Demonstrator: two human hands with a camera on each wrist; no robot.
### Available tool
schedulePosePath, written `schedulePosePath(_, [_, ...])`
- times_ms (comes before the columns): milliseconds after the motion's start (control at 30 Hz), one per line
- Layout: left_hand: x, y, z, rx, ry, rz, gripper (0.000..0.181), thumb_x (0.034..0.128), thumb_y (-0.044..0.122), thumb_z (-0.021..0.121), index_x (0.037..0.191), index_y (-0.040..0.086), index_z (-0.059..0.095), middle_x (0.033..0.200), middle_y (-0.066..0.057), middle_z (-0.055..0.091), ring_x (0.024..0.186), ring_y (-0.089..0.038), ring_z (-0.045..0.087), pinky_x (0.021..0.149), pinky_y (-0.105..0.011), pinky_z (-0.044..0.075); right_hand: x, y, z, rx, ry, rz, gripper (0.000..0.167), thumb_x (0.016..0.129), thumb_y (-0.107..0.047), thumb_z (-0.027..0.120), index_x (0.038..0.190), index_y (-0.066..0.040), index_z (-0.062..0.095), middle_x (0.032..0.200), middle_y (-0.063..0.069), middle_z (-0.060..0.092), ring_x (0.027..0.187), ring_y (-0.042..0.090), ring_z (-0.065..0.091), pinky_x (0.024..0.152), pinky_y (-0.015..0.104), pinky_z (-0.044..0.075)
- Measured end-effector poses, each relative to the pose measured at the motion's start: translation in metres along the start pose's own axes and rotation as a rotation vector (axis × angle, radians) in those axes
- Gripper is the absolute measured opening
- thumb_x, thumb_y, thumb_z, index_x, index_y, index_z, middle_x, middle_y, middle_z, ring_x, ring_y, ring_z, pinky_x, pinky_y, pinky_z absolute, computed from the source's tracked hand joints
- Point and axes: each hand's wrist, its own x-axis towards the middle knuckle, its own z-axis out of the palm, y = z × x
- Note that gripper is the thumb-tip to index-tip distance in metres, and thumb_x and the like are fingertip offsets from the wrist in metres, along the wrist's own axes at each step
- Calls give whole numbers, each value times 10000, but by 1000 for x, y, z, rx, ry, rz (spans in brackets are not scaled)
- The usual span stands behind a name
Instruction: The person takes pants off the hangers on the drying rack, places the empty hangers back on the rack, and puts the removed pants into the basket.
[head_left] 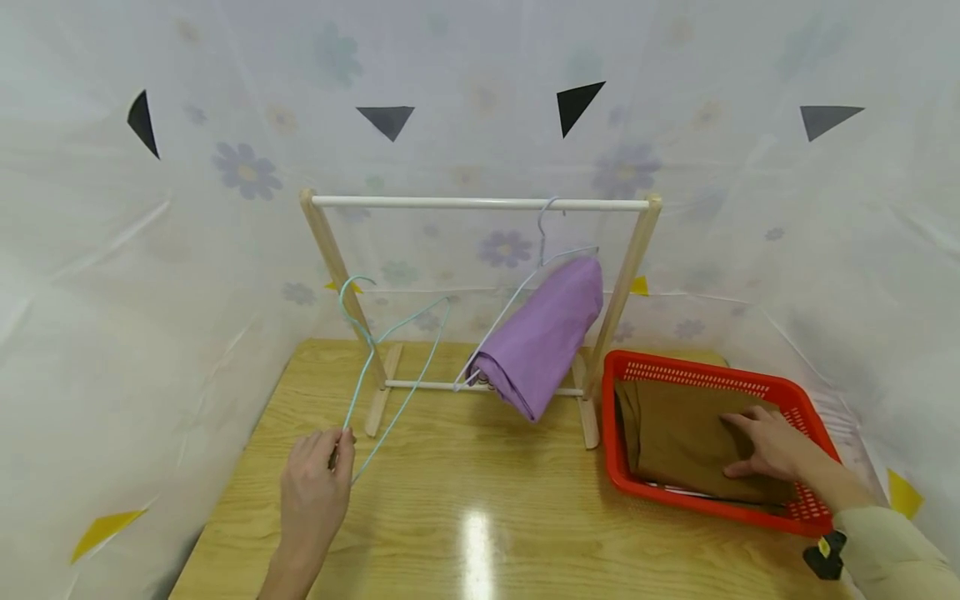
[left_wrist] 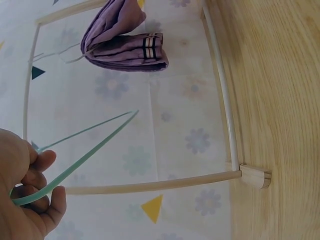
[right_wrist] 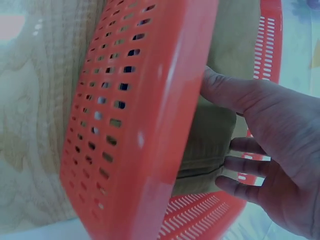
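My left hand (head_left: 318,479) pinches a mint-green clothes hanger (head_left: 360,387) by its lower left part, and the hook points up in front of the rack's left post. In the left wrist view the thumb and fingers close around the green hanger (left_wrist: 85,157). To the right, my right hand (head_left: 772,446) touches a folded brown garment (head_left: 675,429) inside a red basket (head_left: 611,425). Seen from the right wrist, the thumb and fingers are spread over the brown garment (right_wrist: 210,130), fairly straight. A folded purple garment (head_left: 547,333) hangs over a pale hanger (head_left: 498,321).
The wooden rack's white top bar (head_left: 450,202) carries the pale hanger's hook near its right end. Its feet stand on a wood-grain table (head_left: 450,483). Flowered sheeting (head_left: 480,133) encloses the table at the back and sides.
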Motion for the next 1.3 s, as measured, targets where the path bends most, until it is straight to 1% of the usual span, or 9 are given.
schedulePosePath(200, [0,0,0,0,-5,3,199,854,-124,746,731,0,651,605,-36,544,606,-98,421,549,-137,315,-14,2,0,23,-24,35,1088,600,-537,969,1400,75,558,1114,371,563,869,409,645,804,647,584])
schedulePosePath(300, [0,-1,1,-2,-5,7,201,853,-125,745,728,0,650,604,-35,542,605,-97,421,549,-137,316,-20,2,0,47,-51,44,1083,612,-476,980,1416,94,530,1075,348,546,814,333,635,772,603,600])
schedulePosePath(400, [0,0,1,-2,-4,7,200,854,-124,744,729,-1,649,604,-36,542,604,-98,424,547,-137,319,-25,2,3,70,-70,41,1072,621,-430,988,1419,111,517,1058,341,531,795,301,619,741,568,603])
schedulePosePath(500, [0,0,1,1,-3,1,198,855,-122,746,730,-3,648,604,-35,537,603,-99,422,543,-138,318,-29,0,7,76,-67,29,1054,627,-385,996,1414,126,517,1075,354,525,782,282,622,717,527,601])
schedulePosePath(633, [0,0,1,4,-2,2,183,854,-117,747,738,-8,657,608,-41,545,605,-103,429,544,-137,322,-30,-2,12,85,-66,21,1023,641,-331,995,1406,141,506,1124,393,497,779,282,627,701,515,607])
schedulePosePath(767, [0,0,1,4,2,12,175,854,-117,744,742,-11,660,612,-48,558,605,-111,442,546,-142,333,-30,-2,19,73,-56,7,980,626,-297,1000,1362,141,524,1101,388,488,763,297,633,695,539,612])
schedulePosePath(933, [0,0,1,4,7,14,178,847,-125,745,737,-15,658,610,-49,555,604,-110,437,541,-142,334,-27,-1,26,45,-32,-16,958,594,-277,1014,1311,127,523,1059,377,499,729,292,638,668,533,612])
schedulePosePath(1200, [-2,0,1,5,6,14,182,840,-133,748,733,-16,659,606,-49,561,602,-114,448,550,-137,335,-22,-2,32,54,-83,3,983,603,-251,1015,1331,117,466,1082,435,454,646,270,629,589,488,591])
schedulePosePath(1300, [-2,0,0,10,11,12,176,836,-136,752,735,-25,660,605,-56,559,600,-118,450,549,-140,338,-20,-3,34,47,-81,-1,981,609,-242,1013,1332,118,457,1090,440,451,624,264,624,573,478,588])
